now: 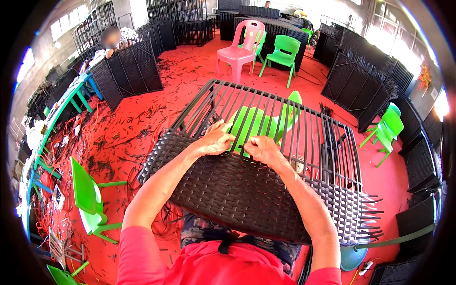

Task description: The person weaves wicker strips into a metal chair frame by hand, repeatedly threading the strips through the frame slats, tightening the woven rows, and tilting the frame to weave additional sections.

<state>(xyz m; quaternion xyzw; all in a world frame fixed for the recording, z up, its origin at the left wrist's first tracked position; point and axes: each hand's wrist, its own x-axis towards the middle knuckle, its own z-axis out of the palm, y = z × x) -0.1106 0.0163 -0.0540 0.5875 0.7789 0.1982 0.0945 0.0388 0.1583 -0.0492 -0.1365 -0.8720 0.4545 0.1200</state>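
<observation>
Close to the viewpoint, 1 black frame (249, 178) is tightly woven on its near part, open-slatted beyond. Where the weaving ends, 2 hands work just apart: the left hand (216, 138) and the right hand (262, 149), both with curled fingers; whether either is clamped on anything, I cannot tell. To the left stands 1 green chair (83, 187); 1 green seat (251, 126) shows through the slats. Farther off, 1 pink chair (239, 51) stands on the red floor (190, 64).

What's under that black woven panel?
Through the gaps in the panel, a green chair and red floor show. Anything beneath its tightly woven part is hidden.
</observation>
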